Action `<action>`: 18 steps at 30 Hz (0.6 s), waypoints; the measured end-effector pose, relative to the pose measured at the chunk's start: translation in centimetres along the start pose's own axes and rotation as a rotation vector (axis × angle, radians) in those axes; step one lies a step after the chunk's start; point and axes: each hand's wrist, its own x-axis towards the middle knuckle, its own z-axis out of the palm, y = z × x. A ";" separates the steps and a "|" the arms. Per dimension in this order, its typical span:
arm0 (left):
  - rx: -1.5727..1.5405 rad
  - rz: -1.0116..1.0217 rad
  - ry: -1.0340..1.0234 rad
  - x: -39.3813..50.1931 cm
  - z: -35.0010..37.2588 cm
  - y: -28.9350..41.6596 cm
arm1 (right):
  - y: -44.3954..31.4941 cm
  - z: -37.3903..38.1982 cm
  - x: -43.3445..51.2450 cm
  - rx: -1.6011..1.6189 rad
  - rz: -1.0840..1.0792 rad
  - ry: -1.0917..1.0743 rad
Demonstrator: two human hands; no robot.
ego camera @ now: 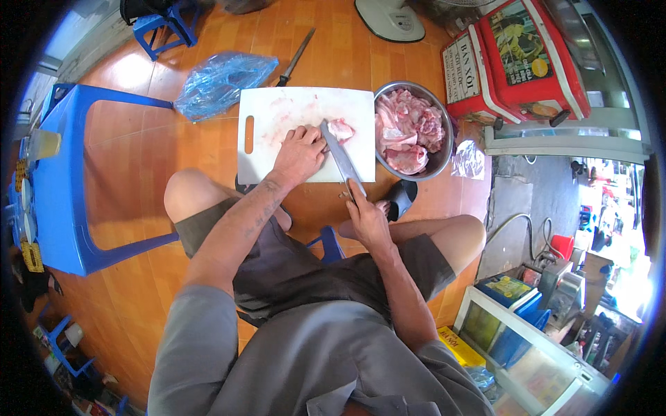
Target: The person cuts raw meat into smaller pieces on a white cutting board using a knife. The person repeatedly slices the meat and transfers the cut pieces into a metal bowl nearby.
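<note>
My right hand (369, 223) grips the handle of a kitchen knife (341, 156), its long blade slanting up and left over a white plastic cutting board (307, 99). On that board rests my left hand (297, 156), fingers curled beside the blade; whether a piece lies beneath them is hidden. A small piece of raw meat (341, 130) lies on the board just right of the blade's tip. Against the board's right edge stands a metal bowl (441, 165) heaped with raw meat (411, 122).
A sharpening steel or second knife (299, 54) and a blue plastic bag (223, 80) lie on the tiled floor beyond the board. At left stands a blue plastic table (62, 182). Red cooler boxes (562, 57) are at upper right, crumpled foil (468, 160) beside the bowl.
</note>
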 end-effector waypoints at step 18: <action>0.069 -0.012 -0.010 0.1 -0.7 0.0 | -1.8 -2.4 3.6 -0.145 0.037 -0.023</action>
